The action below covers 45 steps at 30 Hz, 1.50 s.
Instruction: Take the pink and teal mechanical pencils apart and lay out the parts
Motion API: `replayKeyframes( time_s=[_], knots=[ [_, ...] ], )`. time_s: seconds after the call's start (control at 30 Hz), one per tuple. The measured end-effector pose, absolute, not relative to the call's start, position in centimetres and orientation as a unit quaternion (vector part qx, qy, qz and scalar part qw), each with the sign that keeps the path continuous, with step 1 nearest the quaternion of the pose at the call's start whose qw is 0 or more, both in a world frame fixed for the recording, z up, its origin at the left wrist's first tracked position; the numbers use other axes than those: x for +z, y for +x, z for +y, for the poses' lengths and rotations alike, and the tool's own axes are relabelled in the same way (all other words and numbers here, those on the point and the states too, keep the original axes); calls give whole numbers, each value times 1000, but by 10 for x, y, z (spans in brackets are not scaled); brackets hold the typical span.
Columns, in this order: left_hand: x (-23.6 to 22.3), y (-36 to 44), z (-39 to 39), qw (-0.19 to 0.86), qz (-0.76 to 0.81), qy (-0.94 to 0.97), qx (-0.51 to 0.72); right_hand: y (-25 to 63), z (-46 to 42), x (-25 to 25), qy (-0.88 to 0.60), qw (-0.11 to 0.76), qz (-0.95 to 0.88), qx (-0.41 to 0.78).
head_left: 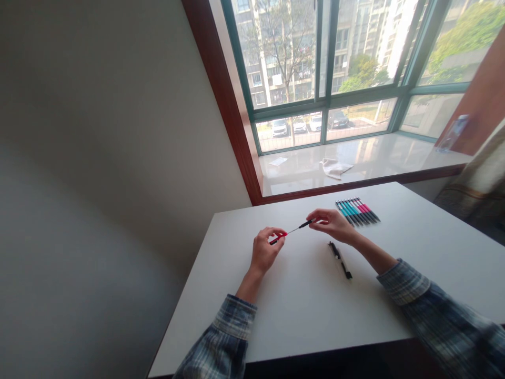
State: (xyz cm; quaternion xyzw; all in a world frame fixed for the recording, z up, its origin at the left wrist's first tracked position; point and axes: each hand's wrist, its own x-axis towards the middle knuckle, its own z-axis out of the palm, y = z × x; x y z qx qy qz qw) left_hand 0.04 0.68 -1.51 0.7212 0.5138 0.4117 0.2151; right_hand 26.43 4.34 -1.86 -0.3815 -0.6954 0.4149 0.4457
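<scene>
My left hand (265,250) is closed, pinching a red pen barrel (282,235) with a dark end. My right hand (331,223) pinches a black pen part (305,223). A thin refill (292,230) spans the gap between the red barrel and the black part, above the white table (300,305). Which of the two it is fixed in, I cannot tell. On the table below my right hand lie black and clear pen parts (336,251). Behind my right wrist is a row of several pens (357,211), teal, dark and pink with black grips.
Past the table's far edge is a window sill (300,176) with a white cloth (336,168) and a paper (278,161) on it. A clear bottle (453,133) stands at the sill's right end. A grey wall (118,158) rises on the left, and a curtain (473,184) hangs at right.
</scene>
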Motion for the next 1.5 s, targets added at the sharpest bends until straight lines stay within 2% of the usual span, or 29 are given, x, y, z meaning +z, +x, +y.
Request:
replayKeyframes(
  time_s=[0.83, 1.0, 1.2, 1.5],
  knots=[
    [-4, 8, -1, 243, 482, 744, 394, 245, 30, -16, -360, 428, -699, 446],
    [-3, 9, -2, 254, 480, 741, 395, 245, 29, -13, -377, 412, -728, 397],
    [0, 9, -4, 235, 466, 763, 381, 246, 25, -13, -437, 350, -775, 294],
    [-3, 7, -2, 224, 479, 760, 378, 252, 26, -8, -427, 349, -760, 344]
  ],
)
